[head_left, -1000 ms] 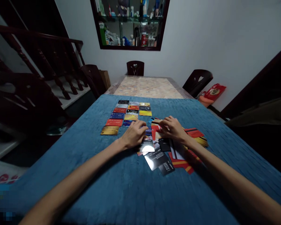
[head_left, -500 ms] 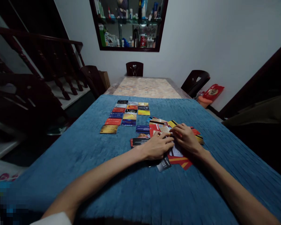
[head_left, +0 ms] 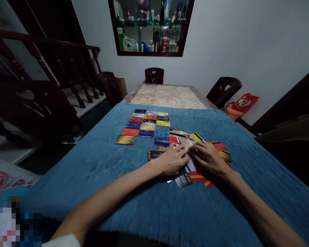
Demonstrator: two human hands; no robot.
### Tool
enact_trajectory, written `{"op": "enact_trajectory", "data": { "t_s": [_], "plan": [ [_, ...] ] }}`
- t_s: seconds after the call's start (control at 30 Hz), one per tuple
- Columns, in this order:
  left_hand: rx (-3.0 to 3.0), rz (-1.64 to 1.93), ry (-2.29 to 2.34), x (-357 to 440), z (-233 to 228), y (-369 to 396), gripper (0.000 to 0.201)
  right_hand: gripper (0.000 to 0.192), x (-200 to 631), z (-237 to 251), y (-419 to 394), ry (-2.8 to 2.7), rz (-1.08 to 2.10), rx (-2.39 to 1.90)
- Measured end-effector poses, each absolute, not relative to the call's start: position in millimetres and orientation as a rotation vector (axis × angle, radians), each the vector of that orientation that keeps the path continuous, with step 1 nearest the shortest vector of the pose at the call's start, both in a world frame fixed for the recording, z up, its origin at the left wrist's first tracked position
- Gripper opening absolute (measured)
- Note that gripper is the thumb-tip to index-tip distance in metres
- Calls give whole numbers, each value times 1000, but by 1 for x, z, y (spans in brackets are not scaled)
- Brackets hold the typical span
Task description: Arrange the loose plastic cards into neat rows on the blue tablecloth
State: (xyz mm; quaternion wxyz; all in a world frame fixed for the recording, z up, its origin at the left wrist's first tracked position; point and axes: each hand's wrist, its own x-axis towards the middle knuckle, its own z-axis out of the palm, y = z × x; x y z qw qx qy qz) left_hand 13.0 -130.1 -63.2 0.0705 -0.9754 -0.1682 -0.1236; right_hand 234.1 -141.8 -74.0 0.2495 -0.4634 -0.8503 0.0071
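Note:
My left hand [head_left: 172, 161] lies over a loose, overlapping heap of bank-type cards, its fingers apart and pointing right. Opposite it, my right hand [head_left: 208, 157] rests on the same heap with bent, parted fingers. The two sets of fingertips nearly meet above a pale card [head_left: 190, 166]. Around them show a yellow card [head_left: 196, 137], a red card [head_left: 217, 146], a grey card [head_left: 184, 180], a blue card [head_left: 161, 141] and a black card [head_left: 156, 154]. Palms and fingers hide part of the heap. To the left, cards lie in columns, with a gold card [head_left: 125, 139] nearest me.
A blue cloth [head_left: 92, 168] covers the near part of the table; a patterned tabletop [head_left: 170, 96] shows beyond it. Dark chairs stand around, including a far chair [head_left: 154, 76] and a right chair [head_left: 224, 92]. A red bag [head_left: 245, 103] sits by the wall.
The view has turned slightly left, so everything sits further right. My right hand has shifted a little towards me over the heap, and some cards beneath the hands have moved. The columns look unchanged.

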Motion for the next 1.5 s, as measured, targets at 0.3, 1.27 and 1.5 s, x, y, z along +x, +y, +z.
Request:
{"op": "enact_trajectory", "data": {
  "t_s": [0.3, 1.27, 1.5],
  "plan": [
    [-2959, -452, -715, 1, -68, -134, 26, 29, 229, -65, -157, -2464, 105, -1244],
    [-2977, -619, -733, -7, -71, -124, 27, 19, 230, -58, -159, -2544, -6, -1209],
    [-3030, -715, -890, -8, -72, -122, 38, 23, 234, -63, -155, -2402, 45, -1209]
  ]
}}
